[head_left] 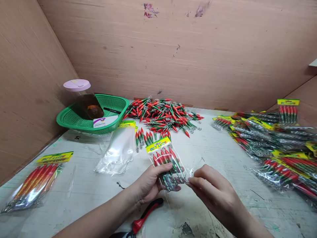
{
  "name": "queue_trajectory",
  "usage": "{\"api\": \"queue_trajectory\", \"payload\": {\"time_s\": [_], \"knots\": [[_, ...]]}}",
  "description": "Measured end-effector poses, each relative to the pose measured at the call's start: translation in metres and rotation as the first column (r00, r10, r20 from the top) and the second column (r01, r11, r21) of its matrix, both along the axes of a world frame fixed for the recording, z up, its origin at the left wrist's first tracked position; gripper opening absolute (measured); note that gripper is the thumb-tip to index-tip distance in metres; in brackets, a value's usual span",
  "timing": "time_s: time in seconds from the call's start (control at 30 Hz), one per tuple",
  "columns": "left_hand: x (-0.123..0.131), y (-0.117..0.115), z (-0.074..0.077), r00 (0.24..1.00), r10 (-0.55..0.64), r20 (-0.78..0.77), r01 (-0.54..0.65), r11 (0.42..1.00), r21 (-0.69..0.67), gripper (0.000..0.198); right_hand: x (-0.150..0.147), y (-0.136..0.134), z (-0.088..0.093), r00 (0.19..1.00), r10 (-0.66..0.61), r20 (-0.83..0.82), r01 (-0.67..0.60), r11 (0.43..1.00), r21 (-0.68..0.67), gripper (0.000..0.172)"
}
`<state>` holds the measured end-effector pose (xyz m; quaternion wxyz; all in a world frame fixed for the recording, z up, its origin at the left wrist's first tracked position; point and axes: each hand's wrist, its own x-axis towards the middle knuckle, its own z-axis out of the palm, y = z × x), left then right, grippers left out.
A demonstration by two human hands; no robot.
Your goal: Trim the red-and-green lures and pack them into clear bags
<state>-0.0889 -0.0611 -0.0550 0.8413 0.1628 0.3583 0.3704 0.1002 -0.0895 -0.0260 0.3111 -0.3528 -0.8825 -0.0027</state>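
My left hand (155, 180) grips a clear bag of fishing lures (167, 162) with a yellow "BCT LURE" header, thumb across the front. Several red and green squid lures lie side by side inside it, red ends toward the header. At the bag's lower right corner, the fingers of my right hand (214, 186) are pinched together; what they hold, the plastic edge or a lure's hooks, I cannot make out. Just beyond the bag, a few loose lures (140, 137) lie in small rows, with a large pile of lures (168, 114) behind.
Filled lure packs (267, 138) are heaped at right. Flat clear bags (116, 148) lie left of centre, near a green basket (111, 127) holding a lidded cup (85, 102). Another lure pack (39, 181) lies far left. Red-handled pliers (141, 223) sit beneath my left forearm. Wooden panels enclose the table.
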Motion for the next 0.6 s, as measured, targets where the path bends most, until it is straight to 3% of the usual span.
{"api": "queue_trajectory", "payload": {"time_s": [0.17,0.3,0.37,0.6], "knots": [[0.001,0.0,-0.002,0.988,-0.114,-0.101,0.121,0.99,0.074,0.039,0.009,-0.004,-0.014,0.999,-0.035,-0.003,0.035,0.999,-0.003,0.017],[0.007,-0.009,-0.007,0.945,-0.172,-0.279,0.201,0.977,0.077,0.108,0.017,-0.007,-0.026,0.995,-0.099,0.013,0.099,0.995,-0.01,0.02],[0.01,-0.015,-0.011,0.917,-0.138,-0.374,0.177,0.981,0.073,0.129,0.018,-0.007,-0.031,0.992,-0.117,0.038,0.117,0.993,-0.001,0.02],[0.014,-0.022,-0.024,0.908,-0.06,-0.414,0.149,0.971,0.187,0.119,0.019,-0.007,-0.051,0.976,-0.174,0.13,0.174,0.985,0.01,0.024]]}}
